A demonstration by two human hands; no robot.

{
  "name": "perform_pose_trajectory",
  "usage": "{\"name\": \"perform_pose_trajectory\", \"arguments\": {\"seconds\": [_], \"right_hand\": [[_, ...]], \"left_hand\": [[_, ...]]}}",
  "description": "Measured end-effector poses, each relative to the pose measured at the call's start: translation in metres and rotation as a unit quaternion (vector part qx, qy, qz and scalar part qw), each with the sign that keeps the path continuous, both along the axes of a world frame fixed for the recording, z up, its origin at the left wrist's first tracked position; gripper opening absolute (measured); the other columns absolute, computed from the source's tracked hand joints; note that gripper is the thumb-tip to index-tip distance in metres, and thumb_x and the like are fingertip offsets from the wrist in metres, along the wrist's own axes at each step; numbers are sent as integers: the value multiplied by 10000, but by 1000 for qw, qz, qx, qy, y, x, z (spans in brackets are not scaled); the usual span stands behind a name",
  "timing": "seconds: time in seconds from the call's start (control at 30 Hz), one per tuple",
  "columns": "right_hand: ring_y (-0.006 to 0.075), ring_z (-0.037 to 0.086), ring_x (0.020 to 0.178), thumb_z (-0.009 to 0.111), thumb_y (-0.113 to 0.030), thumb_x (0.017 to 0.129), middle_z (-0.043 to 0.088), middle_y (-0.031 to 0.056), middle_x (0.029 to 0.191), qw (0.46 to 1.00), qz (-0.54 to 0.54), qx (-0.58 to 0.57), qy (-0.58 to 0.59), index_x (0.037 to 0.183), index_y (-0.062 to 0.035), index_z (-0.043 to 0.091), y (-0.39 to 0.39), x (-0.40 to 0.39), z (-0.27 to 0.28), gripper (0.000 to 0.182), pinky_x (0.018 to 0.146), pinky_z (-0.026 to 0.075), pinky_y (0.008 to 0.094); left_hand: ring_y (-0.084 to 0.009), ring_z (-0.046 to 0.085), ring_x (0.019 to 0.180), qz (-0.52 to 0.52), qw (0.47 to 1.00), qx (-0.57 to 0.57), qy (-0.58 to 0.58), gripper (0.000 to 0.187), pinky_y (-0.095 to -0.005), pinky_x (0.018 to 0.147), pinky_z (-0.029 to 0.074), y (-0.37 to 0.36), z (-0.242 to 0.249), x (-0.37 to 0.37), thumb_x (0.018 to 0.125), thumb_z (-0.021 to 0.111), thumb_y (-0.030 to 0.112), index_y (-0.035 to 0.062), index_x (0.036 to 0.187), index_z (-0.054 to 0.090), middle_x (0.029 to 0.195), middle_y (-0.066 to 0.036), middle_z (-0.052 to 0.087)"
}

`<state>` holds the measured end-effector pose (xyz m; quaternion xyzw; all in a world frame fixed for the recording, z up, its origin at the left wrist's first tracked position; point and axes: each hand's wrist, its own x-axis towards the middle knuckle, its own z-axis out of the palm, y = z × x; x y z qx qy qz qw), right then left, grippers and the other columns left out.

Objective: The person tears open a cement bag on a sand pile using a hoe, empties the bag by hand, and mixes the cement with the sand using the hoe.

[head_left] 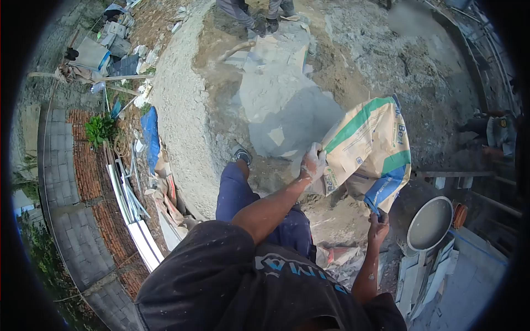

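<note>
Fingers of left hand and right hand grip the paper sack, right of centre; uneven pulling could tear it.

Creased matt paper sack, powdery heap, rough gravel, cloth shirt

The view's top edge is cutting off a co-worker; fine print on the paper bag is blurring beyond reading.
</note>
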<state>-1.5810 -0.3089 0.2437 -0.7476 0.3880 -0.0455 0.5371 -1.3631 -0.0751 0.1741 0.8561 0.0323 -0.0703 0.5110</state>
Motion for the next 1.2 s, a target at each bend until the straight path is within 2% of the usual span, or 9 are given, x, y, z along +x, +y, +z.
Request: {"name": "perform_pose_trajectory", "arguments": {"seconds": [0.07,0.17,0.33,0.47,0.67,0.73,0.83,1.1,1.2], "right_hand": [[201,585,773,588,-129,900,652,128,915,994,-67,-38,81,1103,62,602,-19,-128,-2,279,692,499,348],[132,581,669,585,-164,858,621,68,790,951,-110,-93,275,1101,-30,637,-55,-389,-45,282,571,480,265],[128,577,643,636,-240,832,604,41,749,821,-9,111,561,1025,-56,645,20,-374,-33,268,546,475,285],[125,573,623,676,-301,811,591,19,717,838,100,150,514,965,-77,651,30,-205,-73,273,526,471,302],[154,608,705,677,-380,846,642,76,843,937,336,7,101,1223,36,574,115,286,-197,571,575,467,295],[251,624,935,640,-391,883,662,233,997,923,383,-27,0,1183,111,569,183,452,-157,589,837,475,347],[264,632,999,628,-437,891,667,219,1075,896,430,-92,-60,1180,93,579,292,631,-94,606,871,471,349],[300,651,956,768,-442,705,681,212,967,693,632,-300,175,1017,33,648,457,790,-140,581,824,492,390],[299,672,859,754,-412,696,690,164,903,750,552,-142,336,908,20,656,488,763,-148,491,747,512,421]], "left_hand": [[-207,636,727,-79,988,-76,105,155,-369,607,493,-44,-27,-68,900,550,89,42,1047,538,777,-110,602],[-336,639,939,-280,941,-58,183,433,-417,822,501,-80,-74,-160,785,681,236,45,1163,591,997,-168,674],[-299,643,917,-344,923,-41,169,586,-365,804,509,-39,-125,-165,812,661,315,49,1316,525,1047,-133,660],[-181,632,914,-181,914,-151,330,591,-341,772,522,89,-99,-31,842,669,384,-7,1266,539,984,-124,662],[-118,573,801,116,982,-66,136,361,-267,681,462,327,-50,107,881,653,274,-17,1085,595,870,-37,608],[-102,569,781,192,967,-97,138,331,-259,668,462,379,0,130,889,648,255,-8,1086,604,864,-24,613],[-80,549,723,259,945,-121,159,301,-252,629,458,458,-41,141,896,652,242,7,1081,615,855,-14,618],[-63,522,645,199,914,-188,299,258,-243,554,435,578,-162,196,896,661,232,14,1024,609,780,14,590],[-47,505,634,217,930,-190,228,264,-226,536,416,594,-167,240,895,666,243,14,1011,605,792,20,583]]}}
